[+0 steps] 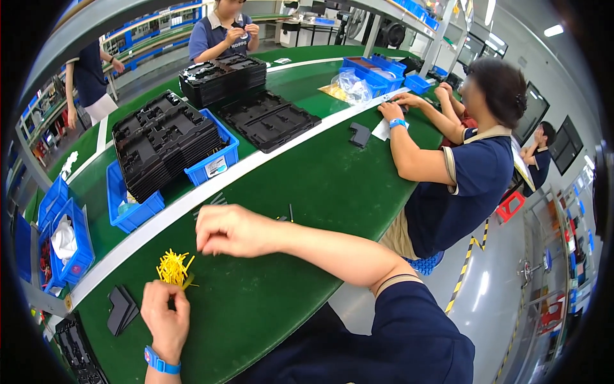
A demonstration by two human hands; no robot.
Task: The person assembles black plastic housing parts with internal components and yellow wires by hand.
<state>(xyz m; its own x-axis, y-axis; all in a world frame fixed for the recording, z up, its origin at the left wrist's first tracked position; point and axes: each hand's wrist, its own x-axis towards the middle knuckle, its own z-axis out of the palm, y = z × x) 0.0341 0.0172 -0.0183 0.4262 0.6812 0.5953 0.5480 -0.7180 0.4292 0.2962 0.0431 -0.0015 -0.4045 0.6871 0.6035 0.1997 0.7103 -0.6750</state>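
A loose heap of thin yellow strips (173, 266) lies on the green tabletop. At its near edge is my left hand (165, 313), wearing a blue wristband; its fingers are pinched, with a blurred yellowish strip at the tips. My right hand (233, 232) hovers just beyond and right of the heap, fingers curled and bent down; whatever they hold is hidden. Several dark L-shaped flat pieces (121, 310) lie stacked left of my left hand. Past my right hand are several thin grey strips (211, 203), partly covered by it.
Stacks of black moulded trays (163, 144) stand beyond a pale rail, with blue bins (134, 208) around them. Another dark L-shaped piece (359, 135) lies near a co-worker (473, 141) seated on my right. Across the table a person (224, 35) handles something small.
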